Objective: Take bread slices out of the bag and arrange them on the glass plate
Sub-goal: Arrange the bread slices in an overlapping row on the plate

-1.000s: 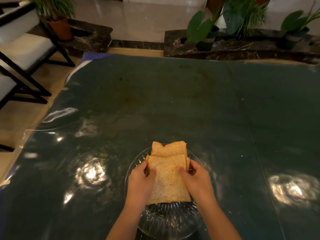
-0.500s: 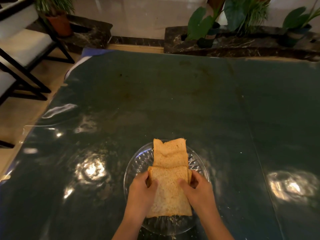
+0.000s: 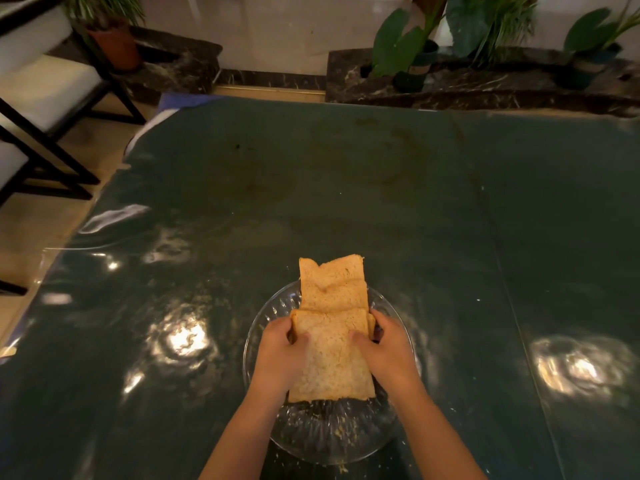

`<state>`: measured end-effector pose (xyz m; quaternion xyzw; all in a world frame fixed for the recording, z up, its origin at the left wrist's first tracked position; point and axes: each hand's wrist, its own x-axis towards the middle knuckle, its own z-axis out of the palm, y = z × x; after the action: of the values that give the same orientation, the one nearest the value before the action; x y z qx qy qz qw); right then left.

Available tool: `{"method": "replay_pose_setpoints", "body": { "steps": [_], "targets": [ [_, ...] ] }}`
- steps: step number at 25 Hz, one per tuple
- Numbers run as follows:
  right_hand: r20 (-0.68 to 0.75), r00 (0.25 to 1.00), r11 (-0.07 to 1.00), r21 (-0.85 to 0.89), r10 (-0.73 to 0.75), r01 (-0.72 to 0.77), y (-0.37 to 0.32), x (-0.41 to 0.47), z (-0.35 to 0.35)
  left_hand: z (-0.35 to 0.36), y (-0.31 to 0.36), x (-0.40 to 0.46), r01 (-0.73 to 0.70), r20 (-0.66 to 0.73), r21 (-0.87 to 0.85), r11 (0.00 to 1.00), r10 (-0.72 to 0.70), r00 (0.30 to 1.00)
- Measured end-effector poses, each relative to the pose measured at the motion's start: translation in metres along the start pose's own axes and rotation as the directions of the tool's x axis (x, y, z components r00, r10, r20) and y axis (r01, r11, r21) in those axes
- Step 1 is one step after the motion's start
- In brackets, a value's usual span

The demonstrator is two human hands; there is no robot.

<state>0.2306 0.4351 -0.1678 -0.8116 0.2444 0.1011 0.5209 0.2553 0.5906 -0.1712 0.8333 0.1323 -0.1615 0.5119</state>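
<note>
A clear glass plate (image 3: 263, 327) sits on the dark table near me. A stack of brown bread slices (image 3: 330, 358) is above it, gripped on both sides: my left hand (image 3: 278, 355) holds the left edge with the thumb on top, and my right hand (image 3: 388, 351) holds the right edge. A further slice (image 3: 332, 285) lies beyond the stack, sticking out over the plate's far rim. Crumbs lie on the near part of the plate. No bag is in view.
The dark green glossy table (image 3: 346, 188) stretches far ahead and to both sides, with bright light reflections. Black-framed chairs (image 3: 45, 109) stand off the left edge. Potted plants (image 3: 412, 46) line a marble ledge beyond the far edge.
The stack in my hands has slid toward me over the plate, uncovering more of the far slice, which stays in place over the far rim.
</note>
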Motion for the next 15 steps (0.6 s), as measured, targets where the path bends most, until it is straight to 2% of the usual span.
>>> {"method": "replay_pose_setpoints", "body": {
  "steps": [6, 8, 10, 12, 15],
  "targets": [
    [-0.011, 1.000, 0.999, 0.031, 0.006, -0.006, 0.000, 0.003, 0.000, 0.001, -0.002, 0.003, -0.044, -0.027, 0.032, 0.999, 0.045, 0.999],
    [-0.072, 0.997, 0.997, 0.082, 0.013, -0.008, 0.005, -0.006, 0.000, 0.000, -0.005, -0.002, -0.078, -0.049, 0.031, 0.996, 0.080, 0.996],
    [-0.132, 0.991, 0.999, 0.046, 0.005, 0.001, 0.009, -0.013, 0.001, -0.001, -0.007, -0.004, -0.092, -0.067, 0.039, 0.995, 0.095, 0.993],
    [-0.112, 0.994, 1.000, -0.012, -0.014, 0.013, 0.010, -0.014, 0.002, 0.000, -0.008, -0.004, -0.070, -0.065, 0.048, 0.996, 0.074, 0.995],
    [-0.048, 0.999, 1.000, 0.015, -0.023, 0.024, 0.007, -0.009, 0.000, -0.001, -0.007, -0.001, -0.029, -0.052, 0.046, 0.999, 0.031, 0.998]
  ]
}}
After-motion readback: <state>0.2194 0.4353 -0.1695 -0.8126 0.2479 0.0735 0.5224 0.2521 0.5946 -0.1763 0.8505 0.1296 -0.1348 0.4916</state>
